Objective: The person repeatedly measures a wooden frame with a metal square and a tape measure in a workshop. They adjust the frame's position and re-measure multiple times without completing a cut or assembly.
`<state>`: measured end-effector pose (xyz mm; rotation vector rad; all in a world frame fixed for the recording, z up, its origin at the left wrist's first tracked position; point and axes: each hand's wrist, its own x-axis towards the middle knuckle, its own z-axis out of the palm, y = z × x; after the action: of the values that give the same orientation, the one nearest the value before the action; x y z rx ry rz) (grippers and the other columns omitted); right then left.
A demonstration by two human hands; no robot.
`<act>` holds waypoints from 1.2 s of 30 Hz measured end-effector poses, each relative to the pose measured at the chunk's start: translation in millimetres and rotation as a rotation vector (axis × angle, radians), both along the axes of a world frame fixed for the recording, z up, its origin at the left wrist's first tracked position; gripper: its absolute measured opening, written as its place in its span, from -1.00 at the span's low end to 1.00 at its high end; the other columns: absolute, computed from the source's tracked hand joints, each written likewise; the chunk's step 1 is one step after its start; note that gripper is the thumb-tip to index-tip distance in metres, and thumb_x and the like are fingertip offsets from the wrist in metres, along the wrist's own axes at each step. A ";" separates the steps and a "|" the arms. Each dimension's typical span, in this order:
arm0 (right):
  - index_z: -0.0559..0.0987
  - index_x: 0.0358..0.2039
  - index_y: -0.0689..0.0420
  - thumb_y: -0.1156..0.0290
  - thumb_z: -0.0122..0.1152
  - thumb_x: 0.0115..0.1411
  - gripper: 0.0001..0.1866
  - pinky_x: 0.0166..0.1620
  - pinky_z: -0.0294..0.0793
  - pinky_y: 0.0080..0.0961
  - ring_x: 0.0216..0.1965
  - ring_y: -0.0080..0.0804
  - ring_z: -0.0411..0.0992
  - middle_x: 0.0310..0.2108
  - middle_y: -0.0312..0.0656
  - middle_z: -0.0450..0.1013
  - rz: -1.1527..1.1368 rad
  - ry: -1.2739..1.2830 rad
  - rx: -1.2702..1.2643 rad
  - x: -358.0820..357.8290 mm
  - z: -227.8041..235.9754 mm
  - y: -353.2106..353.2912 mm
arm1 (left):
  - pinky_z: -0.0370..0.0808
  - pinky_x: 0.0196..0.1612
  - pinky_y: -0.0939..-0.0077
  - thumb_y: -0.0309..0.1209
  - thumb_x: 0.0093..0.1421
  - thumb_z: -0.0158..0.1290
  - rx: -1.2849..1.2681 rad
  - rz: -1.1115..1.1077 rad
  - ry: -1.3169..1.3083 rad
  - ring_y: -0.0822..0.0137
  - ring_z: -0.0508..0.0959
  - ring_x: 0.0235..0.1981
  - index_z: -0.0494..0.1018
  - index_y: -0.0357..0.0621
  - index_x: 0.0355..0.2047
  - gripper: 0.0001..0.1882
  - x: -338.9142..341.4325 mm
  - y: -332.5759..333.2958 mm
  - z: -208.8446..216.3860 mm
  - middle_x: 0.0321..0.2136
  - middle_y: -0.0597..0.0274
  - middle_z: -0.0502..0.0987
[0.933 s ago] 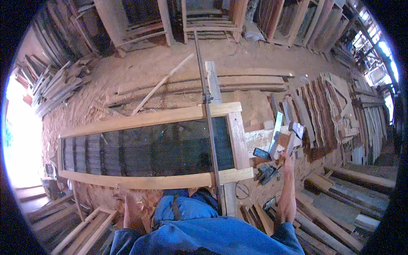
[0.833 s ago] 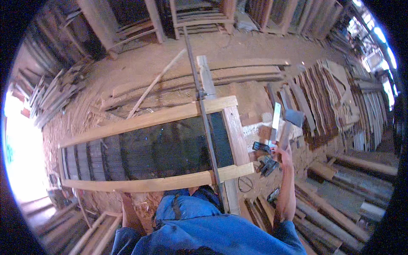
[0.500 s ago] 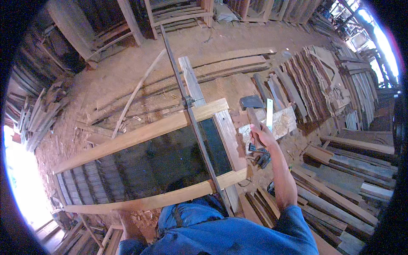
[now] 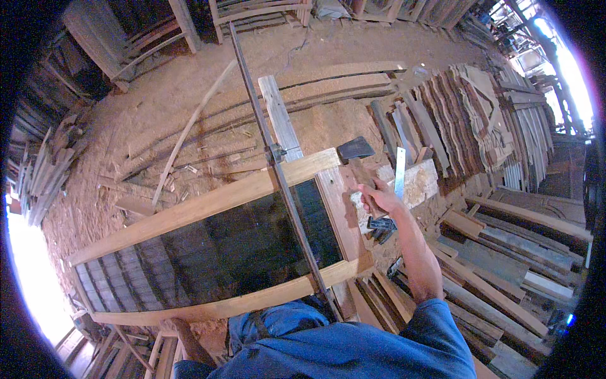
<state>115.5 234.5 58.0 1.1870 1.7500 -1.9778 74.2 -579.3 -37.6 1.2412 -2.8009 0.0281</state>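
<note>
A long wooden frame point(image 4: 208, 198) lies before me, with dark slatted panels point(image 4: 208, 246) inside it. A long metal bar clamp point(image 4: 287, 196) crosses the frame near its right end. My right hand point(image 4: 380, 197) is closed round the wooden handle of a hatchet-like tool point(image 4: 356, 148). The tool's broad dark head is just beyond the frame's far right corner; whether it touches the wood I cannot tell. My left hand point(image 4: 172, 325) is at the near rail point(image 4: 208, 309), toward the left, its fingers mostly hidden.
A metal ruler or square blade point(image 4: 400, 170) stands out beside my right hand, near a pale board point(image 4: 421, 183). A dark clamp-like piece point(image 4: 382, 226) is below the hand. Stacked planks point(image 4: 499, 252) fill the right side, and rough-edged boards point(image 4: 461, 120) lie beyond.
My right hand and the tool have moved left and the tool's head is closer to the frame's far right corner. My left hand stays at the near rail. The whole view has shifted slightly.
</note>
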 end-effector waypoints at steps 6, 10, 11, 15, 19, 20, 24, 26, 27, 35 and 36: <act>0.48 -0.18 0.12 0.17 0.33 0.38 -0.70 -0.51 0.52 -0.42 -0.60 -0.44 0.46 -0.52 -0.24 0.48 -0.354 0.073 0.072 6.6 0.7 49.9 | 0.29 0.36 -0.11 -0.01 0.40 0.06 -0.006 0.011 -0.005 -0.29 0.39 0.27 0.34 -0.33 0.31 -0.31 5.0 -2.7 -2.4 0.23 -0.34 0.42; 0.48 -0.18 0.10 0.18 0.30 0.39 -0.73 -0.52 0.51 -0.42 -0.60 -0.43 0.45 -0.53 -0.24 0.48 -0.594 0.163 0.111 -19.1 -11.3 40.5 | 0.29 0.36 -0.11 0.00 0.40 0.05 -0.003 0.022 0.000 -0.30 0.39 0.27 0.34 -0.33 0.31 -0.31 9.0 -4.2 -3.3 0.23 -0.34 0.42; 0.49 -0.16 0.12 0.22 0.28 0.40 -0.75 -0.52 0.51 -0.42 -0.60 -0.43 0.45 -0.52 -0.24 0.47 -0.536 0.131 0.079 -21.8 -14.1 25.8 | 0.29 0.36 -0.11 0.00 0.41 0.05 -0.004 0.023 0.003 -0.30 0.39 0.27 0.34 -0.33 0.31 -0.31 9.6 -4.7 -3.0 0.23 -0.34 0.42; 0.50 -0.12 0.16 0.28 0.29 0.39 -0.76 -0.51 0.52 -0.44 -0.59 -0.43 0.47 -0.51 -0.24 0.48 0.052 -0.081 -0.050 -17.9 2.0 -2.9 | 0.29 0.36 -0.11 0.00 0.41 0.04 -0.014 0.025 0.009 -0.30 0.39 0.27 0.35 -0.33 0.31 -0.31 14.4 -6.4 0.3 0.23 -0.34 0.42; 0.50 -0.16 0.16 0.26 0.33 0.38 -0.74 -0.53 0.49 -0.50 -0.59 -0.46 0.47 -0.53 -0.25 0.48 -0.033 -0.071 -0.043 -12.2 15.4 23.1 | 0.29 0.36 -0.11 0.01 0.41 0.04 -0.009 0.020 0.017 -0.30 0.39 0.27 0.35 -0.33 0.31 -0.31 15.5 -7.4 -1.4 0.24 -0.34 0.42; 0.50 -0.17 0.15 0.26 0.34 0.38 -0.74 -0.53 0.49 -0.51 -0.60 -0.47 0.47 -0.53 -0.26 0.48 -0.045 -0.017 -0.105 -10.6 12.8 31.3 | 0.29 0.36 -0.11 0.01 0.41 0.03 -0.005 0.018 0.019 -0.30 0.39 0.27 0.35 -0.33 0.31 -0.31 16.0 -8.8 -1.0 0.24 -0.34 0.42; 0.50 -0.21 0.13 0.22 0.37 0.35 -0.72 -0.55 0.46 -0.52 -0.60 -0.49 0.45 -0.52 -0.26 0.47 -0.443 0.017 0.122 -11.2 -11.7 62.0 | 0.29 0.36 -0.11 0.02 0.42 0.03 -0.003 0.026 0.024 -0.30 0.39 0.27 0.35 -0.33 0.31 -0.30 17.7 -11.0 -2.9 0.24 -0.34 0.42; 0.49 -0.23 0.13 0.25 0.35 0.35 -0.75 -0.56 0.45 -0.51 -0.61 -0.49 0.44 -0.53 -0.27 0.47 -0.428 0.093 0.095 -19.7 -32.5 55.3 | 0.29 0.36 -0.11 0.02 0.42 0.02 -0.004 0.022 0.028 -0.30 0.39 0.28 0.35 -0.33 0.31 -0.30 18.6 -11.6 -2.4 0.24 -0.34 0.42; 0.49 -0.23 0.13 0.27 0.35 0.35 -0.76 -0.56 0.45 -0.51 -0.61 -0.49 0.44 -0.53 -0.28 0.47 -0.295 0.062 0.199 -22.6 -39.7 46.7 | 0.29 0.36 -0.11 0.02 0.42 0.02 -0.004 0.019 0.030 -0.30 0.39 0.28 0.35 -0.33 0.31 -0.30 18.3 -12.2 -1.4 0.24 -0.34 0.42; 0.50 -0.16 0.11 0.28 0.39 0.33 -0.74 -0.60 0.47 -0.44 -0.63 -0.46 0.46 -0.53 -0.27 0.48 0.011 -0.098 -0.157 -7.7 -3.1 21.3 | 0.29 0.36 -0.11 0.04 0.42 0.01 -0.023 0.014 0.032 -0.30 0.39 0.28 0.36 -0.33 0.30 -0.30 18.1 -9.2 1.0 0.24 -0.35 0.42; 0.50 -0.17 0.10 0.28 0.39 0.33 -0.75 -0.59 0.48 -0.45 -0.63 -0.46 0.46 -0.53 -0.28 0.48 -0.041 -0.146 -0.081 -7.3 0.2 28.5 | 0.29 0.36 -0.11 0.04 0.43 0.01 -0.020 0.014 0.037 -0.30 0.39 0.28 0.36 -0.33 0.30 -0.30 17.4 -9.9 1.1 0.24 -0.35 0.42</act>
<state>108.2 263.0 58.3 1.3141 1.5725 -1.9116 91.6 -589.2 -36.5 1.2443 -2.7532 0.0333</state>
